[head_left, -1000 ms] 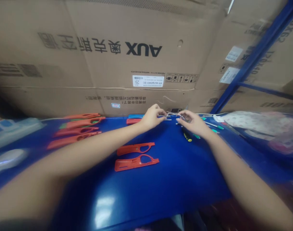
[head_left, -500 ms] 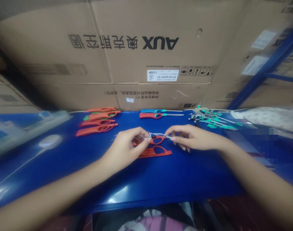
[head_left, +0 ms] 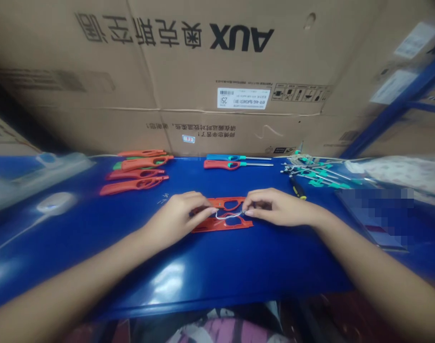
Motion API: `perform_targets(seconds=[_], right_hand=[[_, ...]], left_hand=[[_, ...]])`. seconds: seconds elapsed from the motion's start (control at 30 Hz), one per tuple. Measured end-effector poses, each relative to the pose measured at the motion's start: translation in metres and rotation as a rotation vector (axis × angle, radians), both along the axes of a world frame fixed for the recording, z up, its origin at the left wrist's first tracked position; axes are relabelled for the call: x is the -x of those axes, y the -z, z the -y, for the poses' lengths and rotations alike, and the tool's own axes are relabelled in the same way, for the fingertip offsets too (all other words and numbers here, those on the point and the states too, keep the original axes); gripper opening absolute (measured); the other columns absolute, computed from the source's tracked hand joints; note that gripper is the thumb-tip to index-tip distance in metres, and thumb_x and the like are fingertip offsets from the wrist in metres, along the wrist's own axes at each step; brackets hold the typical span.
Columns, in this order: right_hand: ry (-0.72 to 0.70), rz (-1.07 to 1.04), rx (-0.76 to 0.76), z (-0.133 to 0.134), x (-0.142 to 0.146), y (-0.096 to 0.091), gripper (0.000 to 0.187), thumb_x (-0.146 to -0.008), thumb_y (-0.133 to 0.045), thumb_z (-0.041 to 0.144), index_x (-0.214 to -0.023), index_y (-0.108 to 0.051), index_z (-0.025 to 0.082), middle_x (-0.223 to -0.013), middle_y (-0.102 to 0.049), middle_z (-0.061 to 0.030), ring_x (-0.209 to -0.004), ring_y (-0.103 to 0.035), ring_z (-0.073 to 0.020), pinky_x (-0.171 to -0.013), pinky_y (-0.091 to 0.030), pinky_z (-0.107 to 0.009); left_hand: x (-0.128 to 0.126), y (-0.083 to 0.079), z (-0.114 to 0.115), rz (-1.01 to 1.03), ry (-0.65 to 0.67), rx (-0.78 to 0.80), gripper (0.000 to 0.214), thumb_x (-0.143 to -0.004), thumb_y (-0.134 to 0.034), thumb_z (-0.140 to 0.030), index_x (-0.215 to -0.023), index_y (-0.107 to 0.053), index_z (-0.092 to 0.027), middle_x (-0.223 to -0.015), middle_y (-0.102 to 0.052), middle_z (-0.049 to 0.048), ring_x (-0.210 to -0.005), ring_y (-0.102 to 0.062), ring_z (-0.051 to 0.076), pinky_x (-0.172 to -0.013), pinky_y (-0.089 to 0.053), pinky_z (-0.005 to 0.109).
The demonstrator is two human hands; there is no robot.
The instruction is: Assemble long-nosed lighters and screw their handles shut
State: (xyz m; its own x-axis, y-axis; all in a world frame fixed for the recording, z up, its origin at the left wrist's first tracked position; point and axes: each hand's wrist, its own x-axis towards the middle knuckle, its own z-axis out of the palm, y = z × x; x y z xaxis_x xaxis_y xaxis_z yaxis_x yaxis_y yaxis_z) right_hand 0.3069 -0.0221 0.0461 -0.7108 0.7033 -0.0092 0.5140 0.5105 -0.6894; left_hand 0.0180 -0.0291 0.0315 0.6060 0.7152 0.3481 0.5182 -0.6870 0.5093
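Note:
A thin white wire (head_left: 227, 217) sags between my two hands. My left hand (head_left: 183, 212) pinches its left end between thumb and fingertips. With the same kind of pinch, my right hand (head_left: 271, 206) holds the other end, where a small part is mostly hidden by the fingers. Beneath them lie two red-orange lighter shell halves with trigger openings, an upper one (head_left: 222, 203) and a lower one (head_left: 221, 226). The left fingers partly cover both halves, and the right fingertips are close to their right ends.
Several lighter shells (head_left: 135, 185) lie at the left. Two long-nosed lighters (head_left: 217, 165) rest at the back, beside a pile of metal rods with green parts (head_left: 321, 174). A yellow-black screwdriver (head_left: 298, 189) is near my right hand. A cardboard box (head_left: 189, 95) stands behind.
Both hands have come down slightly, and the wire now hangs in a curve over the lower shell half. The camera view has shifted, and the screwdriver has come into sight.

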Motion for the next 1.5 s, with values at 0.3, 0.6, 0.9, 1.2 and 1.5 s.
perform_targets(seconds=[0.3, 0.6, 0.9, 1.2, 1.5], right_hand=[[0.065, 0.029, 0.043, 0.003, -0.004, 0.004, 0.018, -0.094, -0.059, 0.032, -0.100, -0.068, 0.018, -0.086, -0.071, -0.0033, -0.073, -0.062, -0.0141, -0.065, -0.046, -0.025], [0.028, 0.109, -0.099, 0.012, 0.000, -0.002, 0.012, -0.093, -0.060, 0.024, -0.088, -0.069, 0.018, -0.090, -0.068, -0.0042, -0.080, -0.061, -0.0153, -0.071, -0.046, -0.027], [-0.001, 0.297, -0.276, 0.018, 0.001, 0.000, 0.016, -0.094, -0.060, 0.028, -0.085, -0.071, 0.021, -0.086, -0.069, -0.0028, -0.075, -0.061, -0.0159, -0.065, -0.039, -0.027], [0.009, 0.347, -0.295, 0.018, 0.006, 0.001, 0.022, -0.095, -0.059, 0.024, -0.075, -0.068, 0.019, -0.082, -0.067, -0.0025, -0.073, -0.060, -0.0157, -0.065, -0.039, -0.029], [0.067, 0.371, -0.215, 0.023, 0.028, -0.012, 0.018, -0.091, -0.065, 0.028, -0.108, -0.066, 0.023, -0.107, -0.063, -0.0051, -0.072, -0.058, -0.0142, -0.063, -0.040, -0.027]], left_hand=[[-0.003, 0.006, 0.005, 0.010, 0.023, 0.031, 0.020, -0.096, -0.058, -0.028, -0.106, -0.075, -0.023, -0.092, -0.074, 0.0038, -0.077, -0.068, 0.015, -0.070, -0.053, 0.025], [-0.006, 0.010, 0.008, 0.009, 0.044, 0.084, 0.018, -0.093, -0.061, -0.024, -0.101, -0.077, -0.023, -0.097, -0.072, 0.0045, -0.084, -0.069, 0.016, -0.077, -0.056, 0.028], [-0.008, 0.017, 0.006, 0.009, 0.057, 0.069, 0.017, -0.092, -0.062, -0.022, -0.099, -0.077, -0.020, -0.095, -0.072, 0.0048, -0.083, -0.069, 0.016, -0.077, -0.056, 0.028], [-0.007, 0.016, 0.006, -0.011, 0.064, 0.051, 0.016, -0.092, -0.063, -0.022, -0.099, -0.077, -0.020, -0.095, -0.074, 0.0046, -0.084, -0.070, 0.016, -0.078, -0.057, 0.028], [-0.006, 0.016, 0.007, -0.016, 0.072, 0.031, 0.015, -0.091, -0.064, -0.019, -0.098, -0.076, -0.019, -0.094, -0.075, 0.0048, -0.086, -0.070, 0.017, -0.081, -0.056, 0.029]])
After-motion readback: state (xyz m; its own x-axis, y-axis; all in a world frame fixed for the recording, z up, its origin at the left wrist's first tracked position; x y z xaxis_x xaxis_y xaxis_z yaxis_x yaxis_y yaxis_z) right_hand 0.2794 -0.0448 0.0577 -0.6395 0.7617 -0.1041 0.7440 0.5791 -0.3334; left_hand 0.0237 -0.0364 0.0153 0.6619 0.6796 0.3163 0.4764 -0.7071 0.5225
